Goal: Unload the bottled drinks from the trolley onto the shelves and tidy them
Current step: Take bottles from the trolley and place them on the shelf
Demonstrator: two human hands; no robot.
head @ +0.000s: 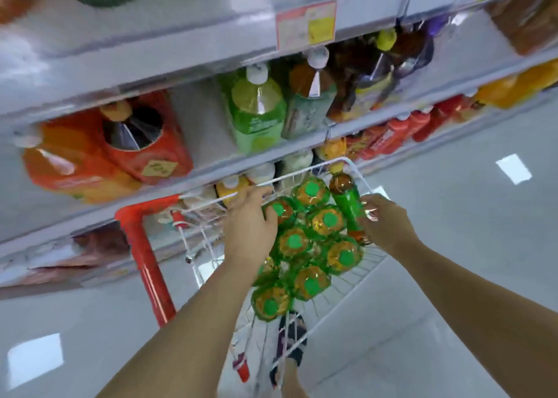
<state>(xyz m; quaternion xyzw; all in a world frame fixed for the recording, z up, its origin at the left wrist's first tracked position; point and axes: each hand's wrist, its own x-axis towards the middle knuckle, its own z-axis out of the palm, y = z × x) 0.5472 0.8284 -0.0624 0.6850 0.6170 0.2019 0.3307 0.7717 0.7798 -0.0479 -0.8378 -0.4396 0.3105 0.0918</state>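
White wire trolley basket (367, 186) with red tubular handle (145, 246), parked tight against the grey shop shelves (151, 74). Green-capped, green-labelled amber drink bottles (311, 252) packed upright in the basket (caps up, shoulder to shoulder). Left hand (249, 227) curled over the bottle nearest the shelf-side rim, fingers closed around its neck. Right hand (385, 221) wrapped about a tilted yellow-capped bottle (347, 199) at the far-side rim. Pale glossy floor (453, 246) open on the right. Gap on the middle shelf beside the big orange bottles (99, 153).
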